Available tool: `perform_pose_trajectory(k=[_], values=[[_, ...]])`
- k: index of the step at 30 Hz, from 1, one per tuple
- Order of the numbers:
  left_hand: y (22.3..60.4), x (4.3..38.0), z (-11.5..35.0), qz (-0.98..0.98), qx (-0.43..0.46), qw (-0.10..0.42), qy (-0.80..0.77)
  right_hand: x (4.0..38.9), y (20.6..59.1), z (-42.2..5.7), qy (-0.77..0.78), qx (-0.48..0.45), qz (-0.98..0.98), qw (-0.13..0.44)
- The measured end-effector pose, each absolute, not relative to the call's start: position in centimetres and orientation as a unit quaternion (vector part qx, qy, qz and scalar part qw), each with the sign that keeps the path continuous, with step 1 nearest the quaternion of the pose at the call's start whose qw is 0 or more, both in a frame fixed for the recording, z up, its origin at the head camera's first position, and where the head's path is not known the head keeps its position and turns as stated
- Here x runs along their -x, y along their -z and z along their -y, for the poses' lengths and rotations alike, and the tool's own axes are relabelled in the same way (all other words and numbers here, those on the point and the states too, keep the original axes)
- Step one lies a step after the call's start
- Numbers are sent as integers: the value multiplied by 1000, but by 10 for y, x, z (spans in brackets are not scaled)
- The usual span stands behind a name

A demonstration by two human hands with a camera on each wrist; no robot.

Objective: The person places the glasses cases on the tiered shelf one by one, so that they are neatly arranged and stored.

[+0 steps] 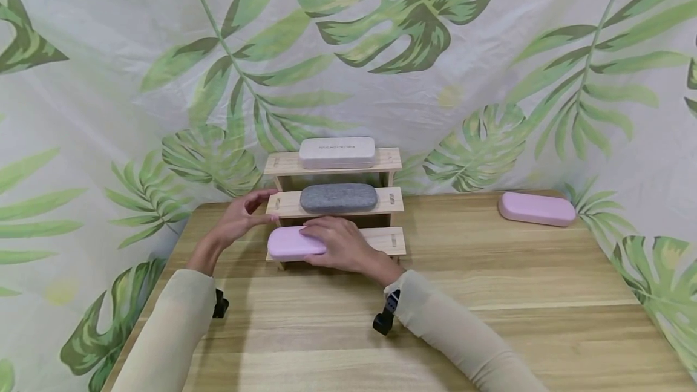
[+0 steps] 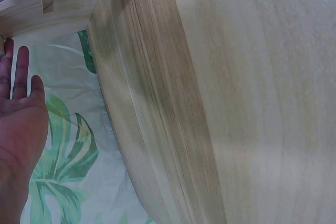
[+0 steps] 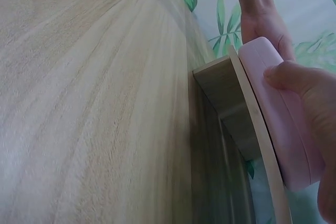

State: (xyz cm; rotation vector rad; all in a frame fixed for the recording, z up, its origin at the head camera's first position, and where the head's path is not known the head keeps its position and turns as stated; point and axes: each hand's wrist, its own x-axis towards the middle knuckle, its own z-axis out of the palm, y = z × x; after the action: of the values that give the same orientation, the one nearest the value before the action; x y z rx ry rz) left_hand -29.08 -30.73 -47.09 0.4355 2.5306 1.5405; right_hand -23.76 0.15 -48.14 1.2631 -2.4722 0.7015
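Note:
A three-step wooden rack (image 1: 388, 239) stands at the back of the table. On its lowest step, toward the left end, lies a lilac-pink glasses case (image 1: 285, 244). My right hand (image 1: 345, 245) grips this case by its right part, the thumb (image 3: 286, 75) on its front side in the right wrist view. At the rack's left side is my left hand (image 1: 238, 221), fingertips at the end of the middle step; its fingers look straight in the left wrist view. A grey fabric glasses case (image 1: 339, 197) occupies the middle step, and a whitish case (image 1: 337, 154) the top one.
Another pink glasses case (image 1: 537, 209) lies at the table's back right. Behind the wooden table (image 1: 468, 271) hangs a leaf-patterned cloth (image 1: 392, 101). Each wrist carries a small black camera, one of them (image 1: 385, 318) below the right hand.

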Motion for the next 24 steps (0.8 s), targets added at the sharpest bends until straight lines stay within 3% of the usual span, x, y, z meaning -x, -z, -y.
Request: perform_pose_trajectory(k=[24], values=[[473,292,309,-850,-142,71,-503,237,483,-7,-236,-431,856,159]])
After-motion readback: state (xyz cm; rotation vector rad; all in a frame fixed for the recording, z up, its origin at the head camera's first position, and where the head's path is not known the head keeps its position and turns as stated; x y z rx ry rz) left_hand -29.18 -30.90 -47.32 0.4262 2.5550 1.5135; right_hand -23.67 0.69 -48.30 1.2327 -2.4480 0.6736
